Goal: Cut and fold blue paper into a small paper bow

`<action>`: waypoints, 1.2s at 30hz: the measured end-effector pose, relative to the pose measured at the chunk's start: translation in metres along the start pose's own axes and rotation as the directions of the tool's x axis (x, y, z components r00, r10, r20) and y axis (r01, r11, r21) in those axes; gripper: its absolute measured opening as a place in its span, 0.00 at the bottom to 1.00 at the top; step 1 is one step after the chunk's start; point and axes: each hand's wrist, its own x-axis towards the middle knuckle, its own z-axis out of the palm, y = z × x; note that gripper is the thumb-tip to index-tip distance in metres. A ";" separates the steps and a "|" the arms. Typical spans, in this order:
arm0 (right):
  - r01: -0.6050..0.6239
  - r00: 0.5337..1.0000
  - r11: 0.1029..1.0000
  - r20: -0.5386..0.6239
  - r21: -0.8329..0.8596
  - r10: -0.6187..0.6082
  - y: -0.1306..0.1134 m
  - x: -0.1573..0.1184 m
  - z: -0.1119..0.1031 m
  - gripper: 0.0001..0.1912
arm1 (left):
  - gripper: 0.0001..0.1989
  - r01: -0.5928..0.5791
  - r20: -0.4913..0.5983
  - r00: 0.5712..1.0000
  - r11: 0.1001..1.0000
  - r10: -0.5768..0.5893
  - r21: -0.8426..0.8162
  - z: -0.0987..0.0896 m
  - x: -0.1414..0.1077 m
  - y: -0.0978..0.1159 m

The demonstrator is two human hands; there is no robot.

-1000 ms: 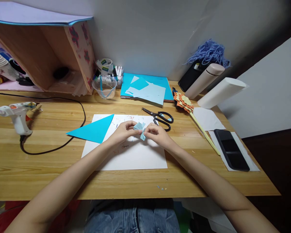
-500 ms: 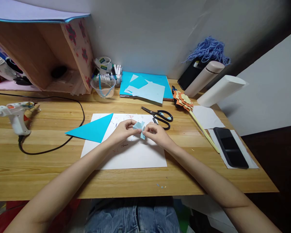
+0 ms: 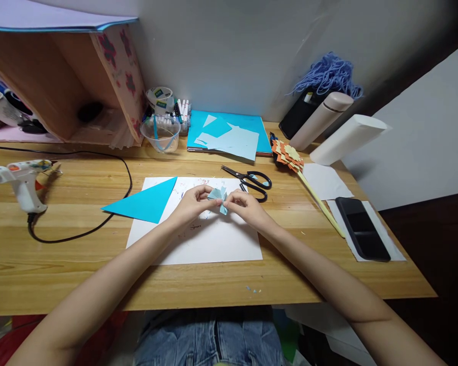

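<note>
A small light blue piece of folded paper [image 3: 222,195] is held above the white sheet [image 3: 213,246]. My left hand [image 3: 196,202] pinches its left side between thumb and fingers. On the other side, my right hand [image 3: 244,204] has its thumb and forefinger closed on the paper's right edge. Just behind my right hand lie black-handled scissors [image 3: 248,179], their tips pointing left. A bright blue paper triangle [image 3: 147,202] overlaps the left edge of the white sheet.
A glue gun [image 3: 27,185] and its black cord lie at the left. Behind are a plastic tub [image 3: 161,134] and a blue folder [image 3: 267,145] bearing paper pieces. An orange paper flower [image 3: 286,155] and a phone [image 3: 362,229] are at the right.
Both hands have shifted very slightly, and the light blue paper between them has turned a little. The camera view has moved slightly.
</note>
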 end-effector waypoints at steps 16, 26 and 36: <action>-0.012 0.999 1.000 -0.040 -0.026 0.011 0.001 -0.001 -0.001 0.12 | 0.17 -0.060 -0.052 0.997 0.998 0.060 -0.003 0.002 0.001 -0.003; 0.004 0.999 0.984 -0.049 0.176 0.005 0.001 0.002 -0.002 0.11 | 0.13 -0.074 -0.033 0.997 0.997 0.075 0.025 -0.001 0.002 -0.003; -0.033 0.999 0.956 -0.027 0.291 0.043 -0.005 0.002 -0.013 0.14 | 0.12 -0.087 -0.023 0.995 0.949 0.099 0.303 -0.006 0.001 0.002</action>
